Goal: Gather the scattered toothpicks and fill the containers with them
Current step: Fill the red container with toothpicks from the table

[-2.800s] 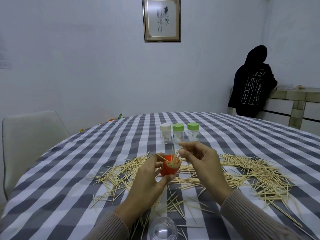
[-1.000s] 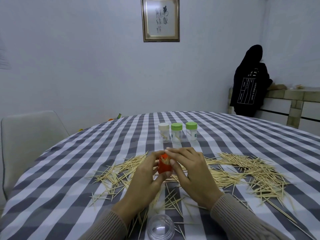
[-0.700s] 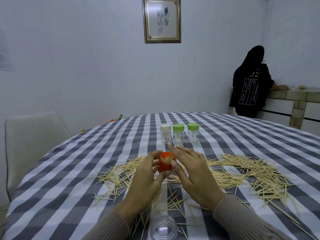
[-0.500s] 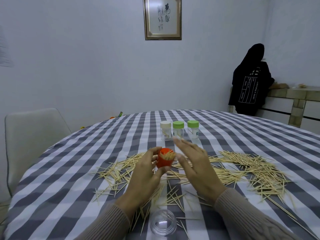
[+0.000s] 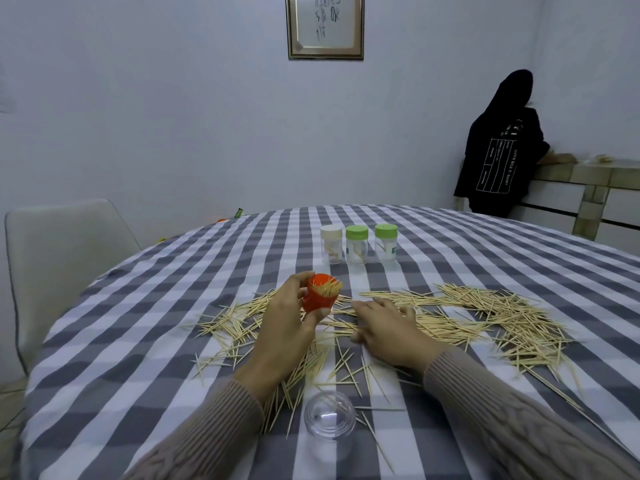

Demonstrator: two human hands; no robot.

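bare checked cloth (image 5: 145,327) lies open at left, while three capped jars (image 5: 356,245) stand beyond the toothpick scatter (image 5: 460,317) and a clear cap (image 5: 329,419) sits nearest.

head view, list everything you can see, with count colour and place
orange container: 1, orange, packed with toothpicks, held above the table
scattered toothpicks: many, pale wood, across the mid cloth
lidded jars: 3, clear, one white and two green lids, far row
clear cap: 1, transparent, near edge
tablecloth: 1, grey and white check
chair: 1, white, left
framed picture: 1, wall
person in black: 1, far right
left hand: grips the orange container
right hand: flat on the toothpicks
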